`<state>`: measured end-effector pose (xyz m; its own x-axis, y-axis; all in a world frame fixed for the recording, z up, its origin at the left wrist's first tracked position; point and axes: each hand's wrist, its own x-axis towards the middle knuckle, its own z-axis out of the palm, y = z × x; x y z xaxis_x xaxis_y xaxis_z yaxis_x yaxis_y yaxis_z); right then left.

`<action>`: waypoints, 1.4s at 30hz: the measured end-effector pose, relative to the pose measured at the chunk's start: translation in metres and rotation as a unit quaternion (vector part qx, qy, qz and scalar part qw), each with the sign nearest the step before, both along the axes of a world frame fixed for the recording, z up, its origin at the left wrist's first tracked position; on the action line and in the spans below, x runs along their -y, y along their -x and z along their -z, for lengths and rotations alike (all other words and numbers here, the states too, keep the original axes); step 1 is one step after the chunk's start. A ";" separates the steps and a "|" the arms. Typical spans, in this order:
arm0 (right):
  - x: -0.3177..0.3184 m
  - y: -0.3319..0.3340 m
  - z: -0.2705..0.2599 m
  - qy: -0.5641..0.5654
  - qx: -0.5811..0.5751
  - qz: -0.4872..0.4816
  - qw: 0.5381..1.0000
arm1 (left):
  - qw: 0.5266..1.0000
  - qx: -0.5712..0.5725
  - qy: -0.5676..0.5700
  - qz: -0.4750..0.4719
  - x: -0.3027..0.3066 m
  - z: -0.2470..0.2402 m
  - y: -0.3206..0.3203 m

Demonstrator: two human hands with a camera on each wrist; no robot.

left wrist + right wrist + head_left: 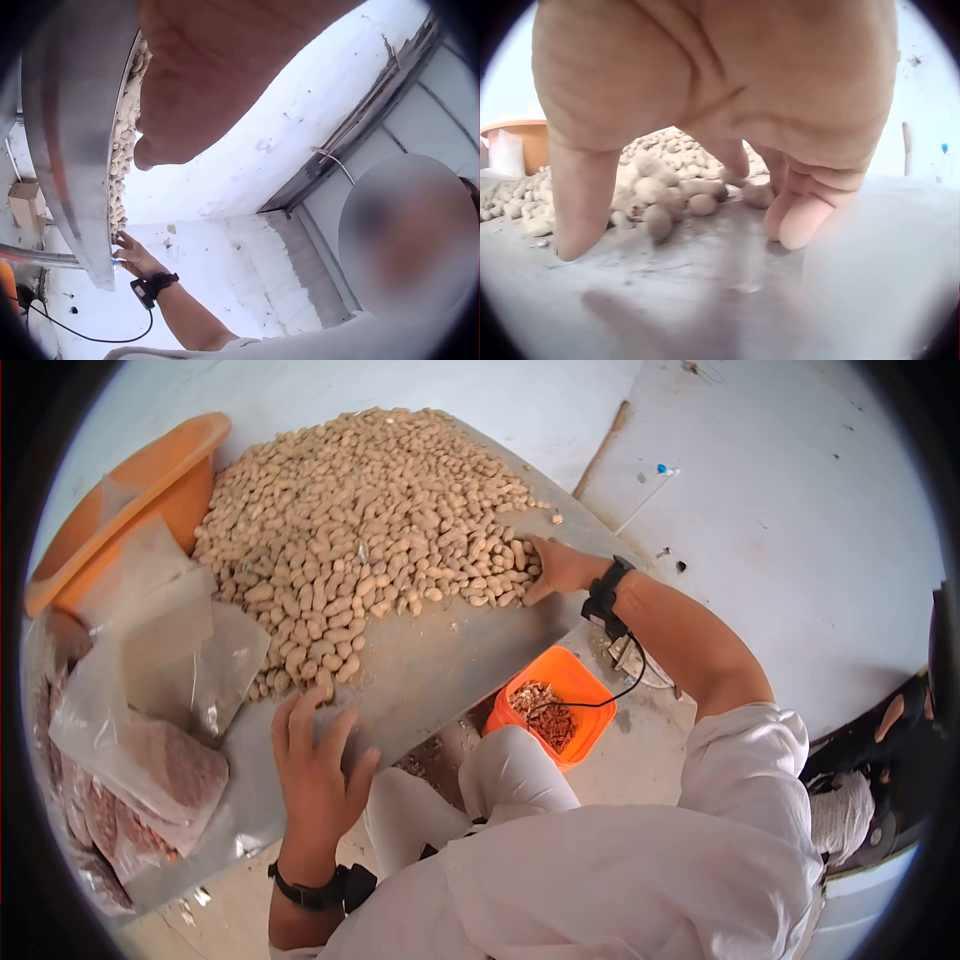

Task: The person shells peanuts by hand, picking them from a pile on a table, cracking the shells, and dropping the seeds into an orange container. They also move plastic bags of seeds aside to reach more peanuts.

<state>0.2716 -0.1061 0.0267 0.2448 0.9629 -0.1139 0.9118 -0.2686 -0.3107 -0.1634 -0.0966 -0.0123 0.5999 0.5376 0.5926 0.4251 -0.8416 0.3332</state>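
- Peanuts (370, 530) in their shells lie heaped on the far half of a metal tray (450, 650) in the head view. The near half of the tray is bare, leaving free room between the two hands.
- Left hand (315, 760) rests flat on that bare metal, fingers straight and spread, holding nothing. Its fingertips are just short of the pile's near edge.
- Right hand (560, 568) sits at the pile's right edge. Its fingertips are sunk among the shells, so this view does not show its grip.
- Orange bowl (130, 480) at the far left is half covered by clear plastic bags (150, 650), which also hide the tray's left edge. Their reddish contents are cut off by the lens rim.
- Orange bin (580, 685) of broken shells stands below the tray's near edge, partly hidden by a knee.
- Left wrist view: a blurred palm fills the top and the tray is seen edge-on. The right hand shows small beyond its rim, fingers spread.
- Right wrist view: thumb and fingers point loosely down, tips on the metal beside the peanuts, clasping nothing. The foreground is blurred.
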 end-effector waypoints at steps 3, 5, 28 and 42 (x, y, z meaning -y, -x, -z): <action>-0.043 0.009 0.003 -0.059 -0.040 -0.029 0.997 | 0.999 0.001 -0.001 -0.037 0.004 -0.001 -0.003; -0.069 0.037 -0.029 0.013 -0.139 0.015 0.990 | 0.999 0.002 -0.003 -0.053 0.004 0.001 -0.003; 0.010 0.062 -0.031 0.147 -0.033 -0.298 0.943 | 0.998 -0.013 0.014 -0.058 0.002 0.000 -0.005; -0.130 0.081 -0.135 -0.088 0.064 -0.201 0.974 | 0.997 -0.008 0.044 -0.058 0.000 0.002 -0.009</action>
<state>0.1910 0.0235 0.1617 -0.1537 0.9858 0.0683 0.9667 0.1643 -0.1960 -0.1543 -0.0970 -0.0148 0.5397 0.6533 0.5309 0.5237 -0.7543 0.3958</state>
